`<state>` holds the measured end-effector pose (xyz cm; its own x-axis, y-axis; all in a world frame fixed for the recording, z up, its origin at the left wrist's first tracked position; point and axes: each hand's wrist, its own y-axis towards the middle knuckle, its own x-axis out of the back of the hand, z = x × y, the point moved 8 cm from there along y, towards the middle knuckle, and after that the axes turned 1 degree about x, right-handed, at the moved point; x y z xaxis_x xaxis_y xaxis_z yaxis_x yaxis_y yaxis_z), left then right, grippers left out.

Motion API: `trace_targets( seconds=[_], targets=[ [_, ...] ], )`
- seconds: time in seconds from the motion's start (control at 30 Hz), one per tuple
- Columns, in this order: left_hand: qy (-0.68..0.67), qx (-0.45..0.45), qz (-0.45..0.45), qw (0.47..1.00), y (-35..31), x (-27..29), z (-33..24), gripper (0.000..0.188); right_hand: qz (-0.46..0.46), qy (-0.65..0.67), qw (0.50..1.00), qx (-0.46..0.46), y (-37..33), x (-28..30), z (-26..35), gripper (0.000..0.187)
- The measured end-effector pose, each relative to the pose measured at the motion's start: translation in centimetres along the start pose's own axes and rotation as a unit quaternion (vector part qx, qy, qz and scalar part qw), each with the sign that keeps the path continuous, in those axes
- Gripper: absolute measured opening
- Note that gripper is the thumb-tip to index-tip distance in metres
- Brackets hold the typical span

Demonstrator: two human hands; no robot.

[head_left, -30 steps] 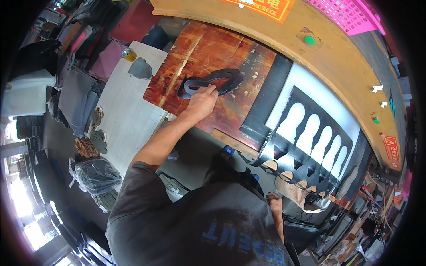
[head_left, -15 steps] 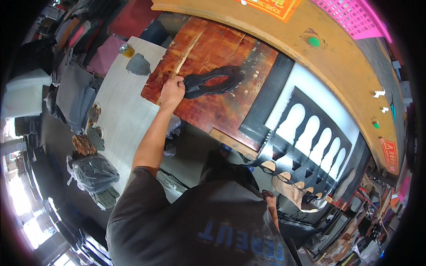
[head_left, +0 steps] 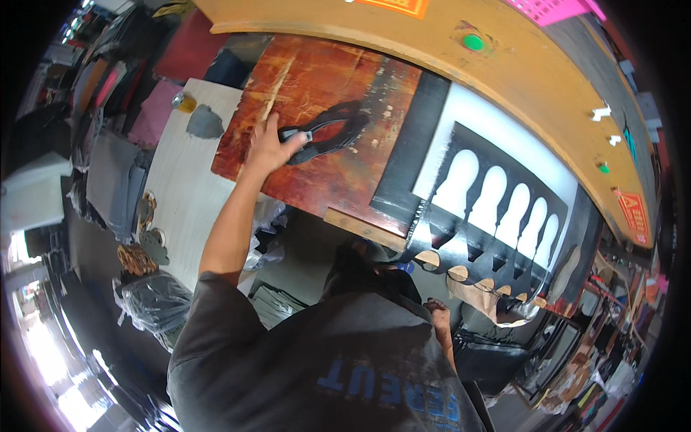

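Observation:
On the red-brown board (head_left: 324, 79), a small pile of black loop-shaped pieces (head_left: 344, 129) lies flat, with the board showing through the opening. My left hand (head_left: 268, 146) is at the pile's near-left end, fingers spread, thumb reaching over a small grey-and-black part there; whether it touches is unclear. Low beside my body, my right hand (head_left: 437, 311) shows only partly, its fingers too small and dark to read. Right of the board, a black sheet (head_left: 461, 234) with several sole-shaped cut-outs lies on a white slab (head_left: 464, 108), its near end hanging over the edge.
A yellow machine beam (head_left: 403, 43) with green buttons curves along the far side. To the left stands a pale table (head_left: 180, 180) carrying a grey scrap (head_left: 205, 122) and a small can (head_left: 184, 101). Stacked material sheets (head_left: 115, 173) lie further left. A pink basket (head_left: 547, 9) sits far right.
My left hand has loosened from the black pieces, and its fingers have spread. The pieces stay on the board. The whole view has shifted slightly, and more of my right hand shows.

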<state>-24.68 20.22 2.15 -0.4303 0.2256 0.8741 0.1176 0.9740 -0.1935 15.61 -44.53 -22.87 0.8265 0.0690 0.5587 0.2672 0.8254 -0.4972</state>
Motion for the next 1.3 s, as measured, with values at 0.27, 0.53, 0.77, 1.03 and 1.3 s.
trace_targets(
  seconds=[0.27, 0.53, 0.77, 1.03, 1.3],
  targets=[
    [0.095, -0.156, 0.002, 0.983, 0.7, -4.2, -8.8, 0.097, -0.072, 0.069, 0.992, 0.076, -1.9, -0.7, 3.4, 0.009],
    [0.198, -0.135, 0.149, 0.960, 1.9, -4.0, -7.2, 0.114, -0.181, 0.481, 0.787, -0.341, -5.5, -0.2, 1.7, 0.013],
    [0.207, -0.182, 0.055, 0.960, 3.9, -2.1, -5.7, 0.085, -0.001, -0.175, 0.985, -0.001, -3.9, -3.5, 2.3, 0.014],
    [0.231, -0.023, 0.070, 0.970, 5.9, -2.7, -7.5, 0.086, -0.201, 0.585, 0.720, -0.316, -5.7, -4.4, -0.4, 0.017],
    [0.321, -0.217, 0.047, 0.921, 2.6, -5.0, -13.8, 0.098, -0.157, 0.541, 0.743, -0.361, -4.5, -5.2, 1.9, 0.002]
  ],
)
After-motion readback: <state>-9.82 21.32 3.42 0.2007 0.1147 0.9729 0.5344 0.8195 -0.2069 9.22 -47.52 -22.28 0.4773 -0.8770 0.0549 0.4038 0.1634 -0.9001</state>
